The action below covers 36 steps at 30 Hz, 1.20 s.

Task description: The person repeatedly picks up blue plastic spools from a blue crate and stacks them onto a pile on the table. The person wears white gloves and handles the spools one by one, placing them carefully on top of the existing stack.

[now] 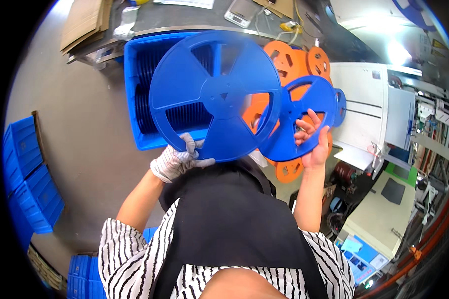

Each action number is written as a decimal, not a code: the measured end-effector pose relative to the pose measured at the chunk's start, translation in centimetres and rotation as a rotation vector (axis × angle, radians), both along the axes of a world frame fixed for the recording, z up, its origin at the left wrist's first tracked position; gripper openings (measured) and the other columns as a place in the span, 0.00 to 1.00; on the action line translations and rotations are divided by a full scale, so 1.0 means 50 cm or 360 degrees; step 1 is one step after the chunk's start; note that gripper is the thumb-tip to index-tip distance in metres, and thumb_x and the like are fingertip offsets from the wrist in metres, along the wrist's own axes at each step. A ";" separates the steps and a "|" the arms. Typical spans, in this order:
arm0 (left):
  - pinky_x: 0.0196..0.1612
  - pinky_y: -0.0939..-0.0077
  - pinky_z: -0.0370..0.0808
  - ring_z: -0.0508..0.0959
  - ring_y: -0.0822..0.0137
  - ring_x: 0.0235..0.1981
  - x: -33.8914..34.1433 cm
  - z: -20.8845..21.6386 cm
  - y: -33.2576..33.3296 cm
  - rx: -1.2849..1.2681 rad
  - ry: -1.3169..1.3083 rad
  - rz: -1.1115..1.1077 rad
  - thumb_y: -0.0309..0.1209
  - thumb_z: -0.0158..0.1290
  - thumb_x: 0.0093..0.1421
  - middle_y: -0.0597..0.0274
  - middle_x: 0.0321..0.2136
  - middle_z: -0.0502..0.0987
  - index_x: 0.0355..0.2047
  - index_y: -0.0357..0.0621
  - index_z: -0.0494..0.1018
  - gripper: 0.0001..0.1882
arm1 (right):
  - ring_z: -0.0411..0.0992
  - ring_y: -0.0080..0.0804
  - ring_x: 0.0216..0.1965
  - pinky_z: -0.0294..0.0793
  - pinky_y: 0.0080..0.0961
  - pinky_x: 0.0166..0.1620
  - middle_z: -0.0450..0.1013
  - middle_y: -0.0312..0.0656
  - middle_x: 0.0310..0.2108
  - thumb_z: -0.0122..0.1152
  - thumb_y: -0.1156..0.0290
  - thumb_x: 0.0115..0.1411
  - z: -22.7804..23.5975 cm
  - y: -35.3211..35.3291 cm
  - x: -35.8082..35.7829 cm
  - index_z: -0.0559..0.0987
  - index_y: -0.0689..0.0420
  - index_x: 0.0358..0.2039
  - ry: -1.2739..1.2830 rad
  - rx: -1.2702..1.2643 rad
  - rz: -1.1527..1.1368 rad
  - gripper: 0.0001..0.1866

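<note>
My left hand (178, 158), in a pale knitted glove, grips the lower rim of a large blue plastic reel (229, 99). That reel is raised in front of me with its spoked face toward the camera. My bare right hand (312, 142) holds a second blue reel (322, 94) by its right side, with fingers showing through a cut-out. The left reel overlaps the left edge of the right one. Behind the left reel stands a blue plastic bin (130, 94) with dark, closely packed discs on edge inside, partly hidden.
Several orange reels (297, 62) are piled behind the right blue reel. A dark workbench (184, 17) with a small scale (239, 15) runs along the back. Flattened cardboard (85, 22) lies at far left. Blue crates (32, 174) stand left; machinery and a pale table (379, 209) are right.
</note>
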<state>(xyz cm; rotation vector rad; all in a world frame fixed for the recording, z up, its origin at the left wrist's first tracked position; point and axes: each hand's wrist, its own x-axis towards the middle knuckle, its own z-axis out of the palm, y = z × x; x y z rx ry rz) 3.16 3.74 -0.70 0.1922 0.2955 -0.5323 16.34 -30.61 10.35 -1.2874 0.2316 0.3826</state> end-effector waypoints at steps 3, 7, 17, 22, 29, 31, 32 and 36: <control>0.54 0.40 0.71 0.69 0.47 0.57 -0.031 -0.023 0.008 -0.0042 0.0007 0.0098 0.20 0.61 0.51 0.44 0.51 0.71 0.23 0.44 0.66 0.13 | 0.79 0.35 0.32 0.79 0.21 0.28 0.75 0.53 0.43 0.40 0.43 0.67 -0.002 -0.006 -0.008 0.60 0.59 0.62 0.0021 0.0008 -0.0008 0.35; 0.55 0.40 0.71 0.69 0.46 0.57 -0.061 -0.041 0.020 -0.0173 -0.0015 0.0121 0.18 0.58 0.53 0.41 0.55 0.68 0.23 0.44 0.66 0.11 | 0.79 0.37 0.34 0.78 0.20 0.26 0.73 0.53 0.46 0.43 0.48 0.67 -0.008 0.002 -0.006 0.61 0.61 0.61 0.0114 -0.0004 0.0059 0.32; 0.41 0.74 0.78 0.70 0.76 0.29 -0.087 -0.197 0.078 0.0716 0.1093 0.0462 0.17 0.59 0.50 0.72 0.25 0.68 0.36 0.45 0.68 0.15 | 0.74 0.38 0.44 0.71 0.15 0.21 0.69 0.44 0.50 0.40 0.41 0.66 -0.048 0.050 -0.035 0.72 0.61 0.46 0.0310 -0.0224 -0.0046 0.32; 0.42 0.59 0.82 0.71 0.66 0.32 -0.111 -0.353 0.157 0.1838 0.0806 0.0308 0.09 0.44 0.48 0.65 0.30 0.67 0.36 0.48 0.68 0.20 | 0.73 0.38 0.45 0.68 0.14 0.20 0.64 0.45 0.56 0.36 0.41 0.67 -0.077 0.040 -0.057 0.72 0.59 0.40 0.0363 -0.0444 -0.0098 0.31; 0.37 0.63 0.78 0.71 0.62 0.34 -0.036 -0.468 0.264 0.1654 0.1339 0.0501 0.28 0.45 0.61 0.59 0.33 0.70 0.34 0.47 0.72 0.05 | 0.73 0.38 0.46 0.68 0.15 0.21 0.58 0.47 0.62 0.38 0.40 0.66 -0.083 0.029 -0.067 0.73 0.58 0.39 0.0402 -0.0514 -0.0082 0.30; 0.36 0.63 0.78 0.71 0.61 0.34 -0.030 -0.508 0.285 0.1754 0.1274 0.0405 0.29 0.45 0.60 0.58 0.34 0.71 0.34 0.47 0.72 0.06 | 0.73 0.38 0.46 0.68 0.15 0.21 0.58 0.46 0.62 0.38 0.40 0.66 -0.083 0.025 -0.070 0.73 0.58 0.39 0.0394 -0.0533 -0.0104 0.30; 0.35 0.63 0.78 0.71 0.62 0.34 -0.018 -0.519 0.290 0.1694 0.1310 0.0451 0.29 0.45 0.60 0.58 0.34 0.71 0.33 0.46 0.72 0.06 | 0.73 0.38 0.46 0.68 0.15 0.21 0.58 0.46 0.62 0.38 0.40 0.66 -0.083 0.023 -0.073 0.72 0.58 0.39 0.0397 -0.0543 -0.0128 0.30; 0.35 0.63 0.78 0.71 0.62 0.35 0.022 -0.527 0.302 0.1627 0.1355 0.0429 0.29 0.44 0.60 0.58 0.35 0.71 0.31 0.46 0.72 0.07 | 0.72 0.38 0.47 0.68 0.16 0.20 0.59 0.46 0.60 0.38 0.40 0.66 -0.079 0.017 -0.083 0.72 0.57 0.40 0.0390 -0.0593 -0.0192 0.30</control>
